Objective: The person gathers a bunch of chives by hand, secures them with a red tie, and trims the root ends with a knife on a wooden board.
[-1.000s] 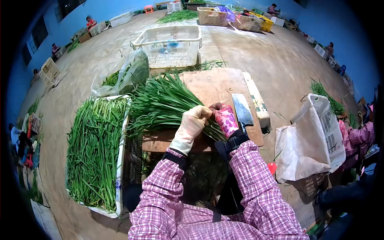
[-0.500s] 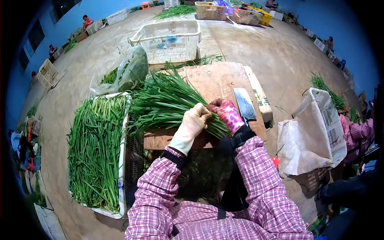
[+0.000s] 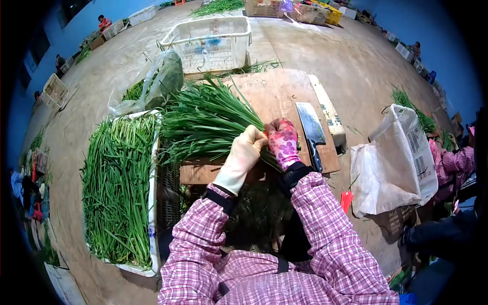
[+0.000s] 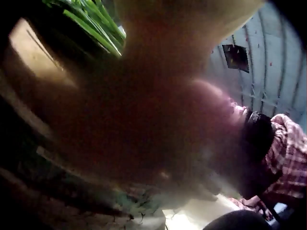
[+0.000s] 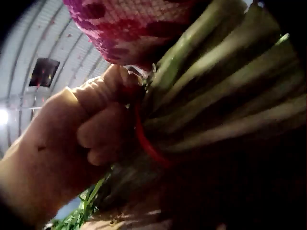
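Note:
A bunch of garlic chives (image 3: 213, 119) lies slanted over a wooden board (image 3: 274, 91), leaves to the far left and stems toward me. A red tie (image 5: 151, 148) runs around the pale stems in the right wrist view. My left hand (image 3: 246, 150), in a cream glove, has its fingers curled at the tie and pinches it. Right beside it my right hand (image 3: 283, 142), in a pink flowered glove, pinches the tie from the other side; its fingertips are mostly hidden. The left wrist view is mostly dark, with some leaves (image 4: 98, 24) at the top.
A cleaver (image 3: 311, 127) lies on the board right of my hands. At left stands a white crate (image 3: 153, 198) filled with chives. Another white crate (image 3: 218, 30) is beyond the board. A lined crate (image 3: 394, 157) stands at right, and red strips (image 3: 346, 202) hang near my right forearm.
My right hand has turned, showing more of its flowered back, and works close against the left. Red now shows between the hands. The head view has shifted slightly; the bunch stays on the board.

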A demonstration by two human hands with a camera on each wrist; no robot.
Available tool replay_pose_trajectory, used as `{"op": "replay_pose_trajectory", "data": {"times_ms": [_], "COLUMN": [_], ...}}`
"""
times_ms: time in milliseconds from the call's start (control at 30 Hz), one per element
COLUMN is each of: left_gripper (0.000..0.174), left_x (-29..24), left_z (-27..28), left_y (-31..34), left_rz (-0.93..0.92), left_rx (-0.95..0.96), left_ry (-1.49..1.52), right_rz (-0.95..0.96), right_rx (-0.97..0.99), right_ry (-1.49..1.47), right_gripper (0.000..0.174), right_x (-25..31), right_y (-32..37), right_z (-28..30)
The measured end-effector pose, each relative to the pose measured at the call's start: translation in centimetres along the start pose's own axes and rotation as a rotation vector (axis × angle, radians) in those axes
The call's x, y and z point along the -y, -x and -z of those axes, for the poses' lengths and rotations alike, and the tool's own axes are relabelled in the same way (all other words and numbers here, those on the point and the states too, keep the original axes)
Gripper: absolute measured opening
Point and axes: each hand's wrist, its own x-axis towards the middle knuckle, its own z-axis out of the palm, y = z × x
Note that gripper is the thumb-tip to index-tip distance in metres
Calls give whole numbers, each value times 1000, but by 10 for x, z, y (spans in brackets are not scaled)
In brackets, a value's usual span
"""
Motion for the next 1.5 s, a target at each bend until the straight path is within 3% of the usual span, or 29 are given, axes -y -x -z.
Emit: {"op": "replay_pose_trajectory", "data": {"times_ms": [67,167,267,300,367,433,533,567,667,733,800,867,900,933,1000,1067,1100,1133,1200,1233,1267,1333,1500], "left_gripper": [11,11,10,11,12,13,13,12,9,8,5,14,23,35,48,55,53,52,51,50,50,50,53], "left_x": [-10,-4,-16,-9,5,0,4,6,15,-6,-28,-40,-46,-50,-61,-35,-34,-32,-33,-32,-30,-34,-26], "left_z": [1,-4,1,1,-1,0,-1,2,24,40,45,42,37,29,15,-4,-9,-10,-13,-16,-18,-20,-24], "left_y": [1,-1,-11,-14,-13,-9,-4,2,49,62,57,34,17,0,-30,-53,-60,-60,-56,-53,-50,-47,-44], "left_rz": [208,194,358,161,296,380,357,315,189,412,149,-183,-230,-205,-67,-105,-34,16,110,148,153,157,82], "left_rx": [45,15,61,-10,13,22,14,28,73,2,-77,-151,-99,-11,178,342,386,379,368,285,254,190,90], "left_ry": [71,72,31,-21,84,178,170,93,-158,-164,-67,-205,-126,-53,-224,-345,-432,-409,-364,-355,-337,-299,-267], "right_rz": [-85,-210,-1,11,19,-51,-51,-20,-170,-198,-183,-175,-184,-173,-202,-95,-133,-171,-46,-140,51,128,1], "right_rx": [119,325,90,27,-11,-19,-26,-55,-85,-70,-78,-31,-2,-3,35,14,66,119,255,344,384,441,531], "right_ry": [-85,-78,107,83,62,27,11,59,0,67,48,21,32,74,53,174,158,141,128,47,106,46,-123], "right_gripper": [21,25,24,21,19,18,18,20,22,28,29,28,28,28,23,19,22,25,30,34,33,26,28], "right_x": [3,16,11,11,9,14,11,8,1,-16,-22,-16,-15,-12,-4,-15,-14,-13,-16,-10,-33,-35,-29], "right_y": [-8,-19,-11,-8,-5,0,0,0,-20,-20,-19,-19,-19,-19,-19,-21,-22,-24,-33,-36,-50,-56,-66], "right_z": [9,26,10,5,1,2,1,-1,27,17,13,18,19,21,27,22,24,28,49,63,59,64,63]}}
